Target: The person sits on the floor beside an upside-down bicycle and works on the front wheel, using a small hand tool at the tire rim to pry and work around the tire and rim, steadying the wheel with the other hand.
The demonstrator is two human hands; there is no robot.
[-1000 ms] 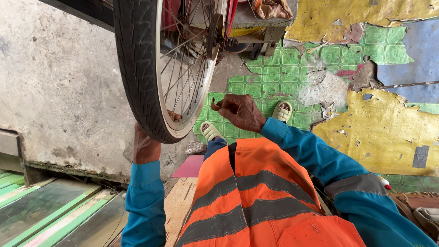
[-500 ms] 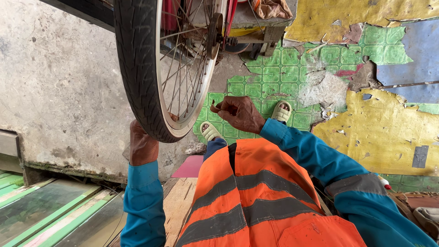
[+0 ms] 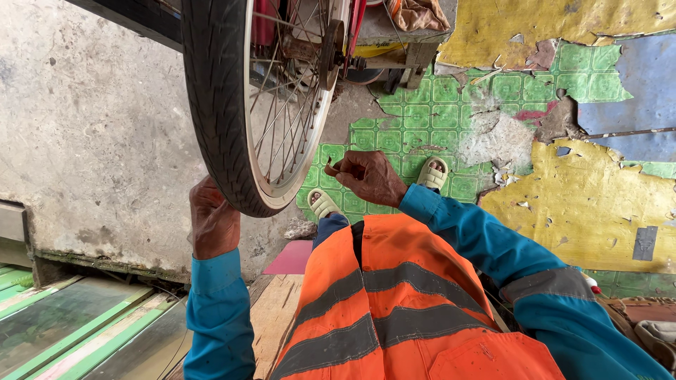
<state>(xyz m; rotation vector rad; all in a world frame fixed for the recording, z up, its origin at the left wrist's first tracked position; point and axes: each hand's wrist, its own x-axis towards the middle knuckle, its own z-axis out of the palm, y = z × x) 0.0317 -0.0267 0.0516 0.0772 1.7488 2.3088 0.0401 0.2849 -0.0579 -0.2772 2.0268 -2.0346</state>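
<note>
A spoked wheel with a black tyre (image 3: 215,105) and a silver rim hangs in front of me, its hub (image 3: 331,49) at the top. My left hand (image 3: 211,222) grips the tyre at its lower edge, fingers wrapped around the tread. My right hand (image 3: 366,176) is raised beside the rim, thumb and fingers pinched on a small dark piece that I cannot make out. I wear an orange vest with grey reflective bands over blue sleeves.
Below are my feet in pale sandals (image 3: 433,172) on a floor of peeling green, yellow and blue covering (image 3: 563,204). A concrete wall (image 3: 91,141) stands at left. Wooden boards (image 3: 278,317) and green-edged panels (image 3: 70,331) lie near me.
My left hand has shifted slightly up along the tyre. The right hand has stayed by the rim, its pinch holding. The wheel has barely moved.
</note>
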